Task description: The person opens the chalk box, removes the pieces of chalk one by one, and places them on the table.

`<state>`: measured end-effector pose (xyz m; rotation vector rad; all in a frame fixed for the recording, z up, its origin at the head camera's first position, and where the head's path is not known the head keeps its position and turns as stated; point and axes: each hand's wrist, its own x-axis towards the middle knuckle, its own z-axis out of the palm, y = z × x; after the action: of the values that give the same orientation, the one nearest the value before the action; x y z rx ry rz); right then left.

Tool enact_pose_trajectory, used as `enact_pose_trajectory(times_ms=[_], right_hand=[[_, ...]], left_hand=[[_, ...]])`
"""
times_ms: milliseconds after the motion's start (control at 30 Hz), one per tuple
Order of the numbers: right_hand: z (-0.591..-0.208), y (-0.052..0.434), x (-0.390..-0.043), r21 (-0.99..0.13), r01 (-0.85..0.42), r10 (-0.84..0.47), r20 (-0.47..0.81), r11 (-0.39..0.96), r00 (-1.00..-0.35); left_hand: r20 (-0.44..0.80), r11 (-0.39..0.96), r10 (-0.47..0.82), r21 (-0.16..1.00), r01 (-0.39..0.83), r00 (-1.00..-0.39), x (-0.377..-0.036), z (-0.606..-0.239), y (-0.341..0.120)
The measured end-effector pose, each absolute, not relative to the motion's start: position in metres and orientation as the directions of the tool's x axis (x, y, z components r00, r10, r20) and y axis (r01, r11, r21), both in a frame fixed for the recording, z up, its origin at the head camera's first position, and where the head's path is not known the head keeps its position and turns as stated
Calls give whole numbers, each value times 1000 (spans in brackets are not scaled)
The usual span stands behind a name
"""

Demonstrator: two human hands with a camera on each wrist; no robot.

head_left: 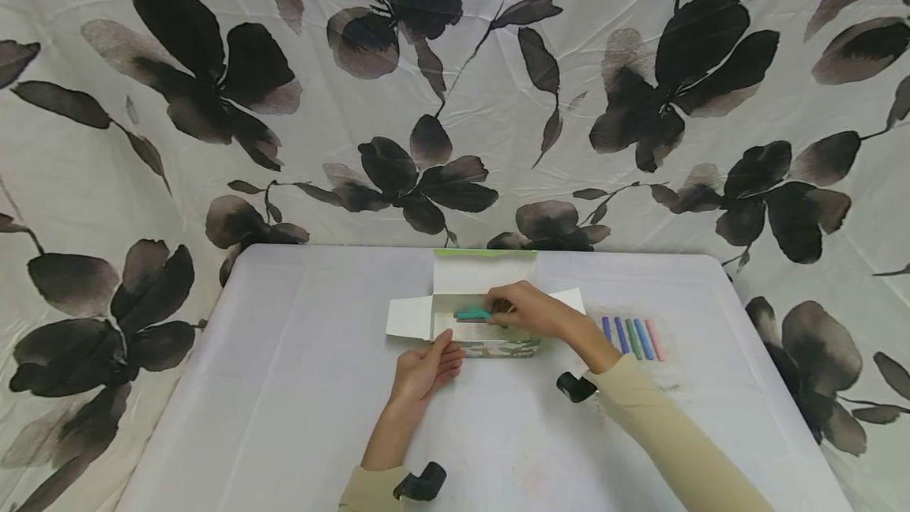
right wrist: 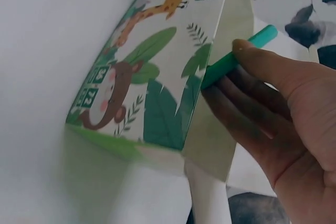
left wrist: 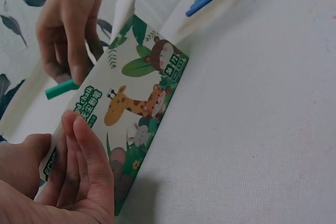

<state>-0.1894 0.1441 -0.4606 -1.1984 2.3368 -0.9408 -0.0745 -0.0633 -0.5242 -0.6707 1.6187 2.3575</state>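
As right fingers (right wrist: 239,121) pinch cylindrical chalk (right wrist: 223,68), cardboard box (right wrist: 157,66)

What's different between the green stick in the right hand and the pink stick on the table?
Colour: the green stick is bluish green; the pink stick is pale pink.
Place: the right hand pinches the green stick at the open box; the pink stick lies on the table.
Pose: in the head view, the green stick lies crosswise, the pink one roughly lengthwise.
Both are slim and straight.
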Motion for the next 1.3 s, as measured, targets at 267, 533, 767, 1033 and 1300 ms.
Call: enact_pose_trajectory(times_ms=[267,533,767,1033,1300], right_hand=[[-462,167,-189,-745,-547,-758,86,382,-647],[-453,188,-182,-785,-477,-669,110,396,-735],[-445,205,-174,-829,-369,-572,74,421,-817],[-436,224,-164,-867,-291,-497,59,404,-866],[-434,247,-155,-894,-224,-448,30,388,-894]], left_hand=[[-478,-364,-90,832,-418,-873,-75,-524,-63],[-479,-360,-97,834,-418,-872,-75,-523,-63],[-481,-364,-97,832,-418,-872,-76,-524,-63],[-483,-358,-98,833,-422,-870,-75,-524,-63],[-472,-367,-92,835,-410,-877,-74,-524,-63]])
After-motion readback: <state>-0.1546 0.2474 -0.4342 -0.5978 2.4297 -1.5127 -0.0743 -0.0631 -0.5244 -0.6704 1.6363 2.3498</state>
